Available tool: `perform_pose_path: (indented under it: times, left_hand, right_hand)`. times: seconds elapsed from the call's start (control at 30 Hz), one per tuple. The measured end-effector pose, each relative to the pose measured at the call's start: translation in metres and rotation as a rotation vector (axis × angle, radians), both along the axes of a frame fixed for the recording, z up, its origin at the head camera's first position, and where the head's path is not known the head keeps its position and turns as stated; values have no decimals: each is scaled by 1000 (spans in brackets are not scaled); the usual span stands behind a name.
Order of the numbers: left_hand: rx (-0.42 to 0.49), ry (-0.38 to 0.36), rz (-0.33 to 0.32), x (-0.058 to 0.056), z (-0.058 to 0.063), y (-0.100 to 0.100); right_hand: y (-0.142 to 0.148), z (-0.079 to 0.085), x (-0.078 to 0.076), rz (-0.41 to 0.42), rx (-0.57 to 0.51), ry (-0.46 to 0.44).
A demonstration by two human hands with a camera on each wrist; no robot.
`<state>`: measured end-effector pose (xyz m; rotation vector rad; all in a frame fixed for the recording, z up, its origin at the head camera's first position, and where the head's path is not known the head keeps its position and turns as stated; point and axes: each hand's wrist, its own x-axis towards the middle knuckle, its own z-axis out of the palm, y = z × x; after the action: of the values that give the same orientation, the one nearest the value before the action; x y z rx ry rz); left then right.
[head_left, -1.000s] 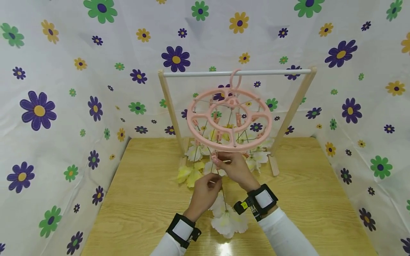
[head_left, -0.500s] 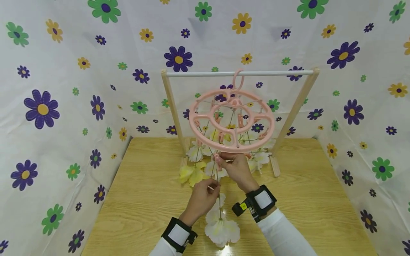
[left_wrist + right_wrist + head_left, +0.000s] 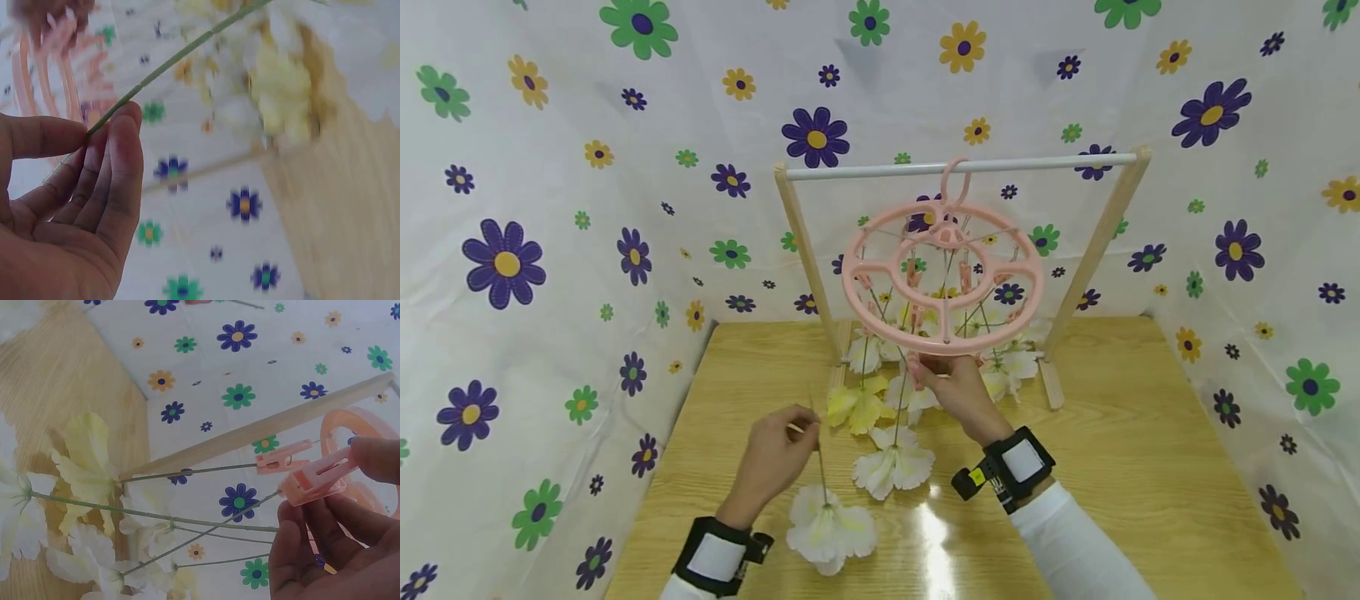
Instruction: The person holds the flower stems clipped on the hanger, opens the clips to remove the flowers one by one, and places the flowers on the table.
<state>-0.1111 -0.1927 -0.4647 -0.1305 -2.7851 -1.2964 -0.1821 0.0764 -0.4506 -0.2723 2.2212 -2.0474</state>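
My left hand [image 3: 775, 454] pinches the thin green stem [image 3: 175, 59] of an artificial white flower [image 3: 831, 525], left of the hanger and low over the table. The flower head hangs downward, apart from the others. At the front of a round pink clip hanger [image 3: 848, 279], my right hand [image 3: 964, 398] pinches a pink clothespin [image 3: 315, 478] between thumb and fingers. One stem's end overlaps that clothespin in the right wrist view. Upside down below the hanger are another white flower [image 3: 893, 465], a yellow flower [image 3: 859, 406] and several more, partly hidden by the ring.
A wooden stand [image 3: 808, 258] with a white crossbar [image 3: 865, 172] carries the hanger by its hook [image 3: 955, 183]. The wooden table [image 3: 1120, 467] extends on both sides. Flower-patterned cloth [image 3: 550, 333] encloses the back and sides.
My left hand has moved left, away from the hanger, taking the white flower by its stem. My right hand stays at the clothespin. Another white flower now shows between the hands.
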Motion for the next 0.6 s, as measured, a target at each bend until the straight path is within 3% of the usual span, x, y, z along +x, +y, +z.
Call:
perform_pose_path:
  times: [0.13,0.3,0.47,0.6]
  left_hand:
    - [-145,52,68,-26,15,-49]
    - [-323,46,74,-66,28,-95]
    - [-420,-24,60,-103,28,-117]
    - [-508,-101,53,-122,24,-125]
  right_hand:
    - [1,0,-3,35,19,-26]
    - [1,-7,-6,46,50,-35]
    - [3,-18,-2,38,148,-68]
    - [6,-26,9,35,209,-98]
